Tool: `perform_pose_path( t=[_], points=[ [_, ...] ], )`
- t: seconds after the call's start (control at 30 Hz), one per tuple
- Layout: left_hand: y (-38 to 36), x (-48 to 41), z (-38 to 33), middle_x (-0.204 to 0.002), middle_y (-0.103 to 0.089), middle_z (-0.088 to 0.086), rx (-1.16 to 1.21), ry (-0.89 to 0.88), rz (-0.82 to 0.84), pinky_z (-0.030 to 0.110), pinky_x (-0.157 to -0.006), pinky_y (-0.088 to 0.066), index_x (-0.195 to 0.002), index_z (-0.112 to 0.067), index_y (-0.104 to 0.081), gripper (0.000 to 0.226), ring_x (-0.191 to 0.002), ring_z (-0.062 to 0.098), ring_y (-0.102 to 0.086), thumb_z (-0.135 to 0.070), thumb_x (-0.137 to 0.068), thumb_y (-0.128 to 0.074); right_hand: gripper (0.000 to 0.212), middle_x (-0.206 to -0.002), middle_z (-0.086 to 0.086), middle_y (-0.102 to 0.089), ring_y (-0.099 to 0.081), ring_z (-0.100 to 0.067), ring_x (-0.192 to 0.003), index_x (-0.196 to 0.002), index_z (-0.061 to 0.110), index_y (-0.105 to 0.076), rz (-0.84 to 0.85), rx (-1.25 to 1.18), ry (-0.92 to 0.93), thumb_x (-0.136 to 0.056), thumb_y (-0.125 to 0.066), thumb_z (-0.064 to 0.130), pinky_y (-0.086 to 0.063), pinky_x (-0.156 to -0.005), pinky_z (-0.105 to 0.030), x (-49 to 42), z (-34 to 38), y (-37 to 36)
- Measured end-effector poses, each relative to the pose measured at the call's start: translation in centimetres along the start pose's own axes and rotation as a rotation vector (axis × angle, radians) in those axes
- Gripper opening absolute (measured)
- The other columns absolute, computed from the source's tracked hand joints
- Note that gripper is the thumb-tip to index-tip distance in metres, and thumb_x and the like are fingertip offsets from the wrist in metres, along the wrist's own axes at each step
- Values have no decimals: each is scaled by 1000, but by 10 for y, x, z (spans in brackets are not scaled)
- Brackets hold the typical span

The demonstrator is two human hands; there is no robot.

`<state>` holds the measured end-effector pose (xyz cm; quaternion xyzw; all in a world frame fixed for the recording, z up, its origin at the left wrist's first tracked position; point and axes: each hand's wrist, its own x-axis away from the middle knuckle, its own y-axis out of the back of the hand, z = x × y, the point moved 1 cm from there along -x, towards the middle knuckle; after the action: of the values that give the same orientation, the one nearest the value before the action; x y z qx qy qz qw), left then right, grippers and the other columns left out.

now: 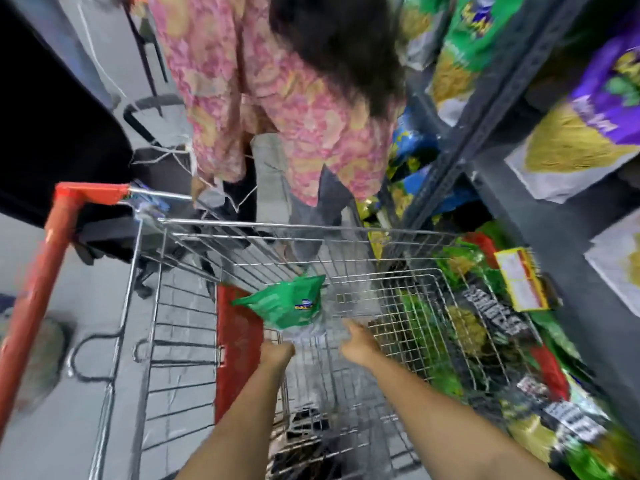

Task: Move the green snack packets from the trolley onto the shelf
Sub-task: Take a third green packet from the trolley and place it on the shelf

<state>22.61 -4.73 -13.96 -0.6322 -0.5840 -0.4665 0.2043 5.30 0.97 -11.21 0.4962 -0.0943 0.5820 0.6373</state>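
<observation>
While both reach in, left hand (277, 353) nears green packet (289, 301)

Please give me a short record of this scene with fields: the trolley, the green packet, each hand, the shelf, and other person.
trolley: wire trolley with red handle, beside the shelf
green packet: one green snack packet inside the trolley basket
left hand: left hand in the basket below the packet; grip unclear from blur
right hand: right hand reaching toward the packet, not holding it
shelf: dark shelf on the right, stocked with snack bags
other person: person in pink patterned clothing ahead of the trolley
</observation>
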Motion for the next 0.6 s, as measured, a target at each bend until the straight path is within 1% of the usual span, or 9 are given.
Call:
perform_pose_path(
  t=[0.07,0.1,0.17,0.23,0.3,0.4,0.5,0.57,0.6],
  points=[
    [-9,-22,-10,-94,-50,15,20,62,50,35,-72,-42,-129,2,-49,48,-79,23,-48,-3,-82,-51,62,-144,-10,-44,-50,-29,-124,-141,15,-34,28,8,5,-83,-57,18,-44,-99,-31,-28,7,-9],
    [-11,-31,-12,-92,-50,14,27,78,72,35,-72,-44,-125,0,-52,41,-77,24,-49,-4,-84,-48,64,-144,-11,-44,-49,-28,-125,-140,13,-34,41,-17,-1,-82,-59,17,-43,-99,-30,-40,9,-14],
    [-15,-44,-15,-74,-47,11,109,132,73,28,-56,-35,-110,-5,-54,28,-60,19,-41,-1,-83,-45,74,-148,-12,-38,-45,-28,-129,-144,12,-28,68,-63,11,-79,-64,13,-41,-102,-31,-60,15,-20],
    [-20,-53,-19,-66,-43,7,182,127,76,24,-49,-24,-106,-8,-51,32,-53,15,-34,-8,-74,-51,81,-151,-11,-31,-38,-30,-135,-147,16,-19,88,-65,56,-80,-64,12,-37,-108,-35,-78,18,-26],
    [-25,-63,-23,-77,-49,10,214,107,80,23,-46,-30,-102,-7,-51,43,-60,16,-38,-9,-59,-52,76,-146,-12,-39,-40,-31,-134,-145,15,-23,88,-89,65,-81,-63,10,-34,-110,-36,-90,21,-32],
    [-32,-67,-27,-97,-55,19,158,70,-32,23,-56,-35,-105,4,-58,31,-83,21,-44,3,-75,-56,66,-129,-10,-58,-56,-23,-116,-130,14,-44,111,-212,75,-72,-75,13,-46,-102,-39,-99,21,-39],
    [-40,-56,-33,-91,-53,16,166,21,-51,27,-63,-35,-102,3,-57,27,-75,21,-47,11,-77,-54,51,-118,-9,-67,-62,-20,-102,-113,23,-57,61,-340,17,-69,-80,14,-54,-85,-32,-97,11,-36],
    [-42,-46,-35,-92,-56,16,136,6,22,29,-61,-37,-113,4,-53,37,-68,21,-48,6,-76,-58,38,-113,-11,-66,-57,-17,-99,-110,19,-60,21,-428,-13,-76,-72,7,-49,-73,-20,-77,10,-17],
    [-42,-39,-38,-98,-58,16,111,10,70,31,-63,-40,-119,2,-49,43,-75,22,-52,3,-77,-60,36,-111,-7,-65,-56,-16,-98,-113,15,-60,12,-431,-4,-79,-70,8,-49,-75,-19,-70,8,-9]
  ],
)
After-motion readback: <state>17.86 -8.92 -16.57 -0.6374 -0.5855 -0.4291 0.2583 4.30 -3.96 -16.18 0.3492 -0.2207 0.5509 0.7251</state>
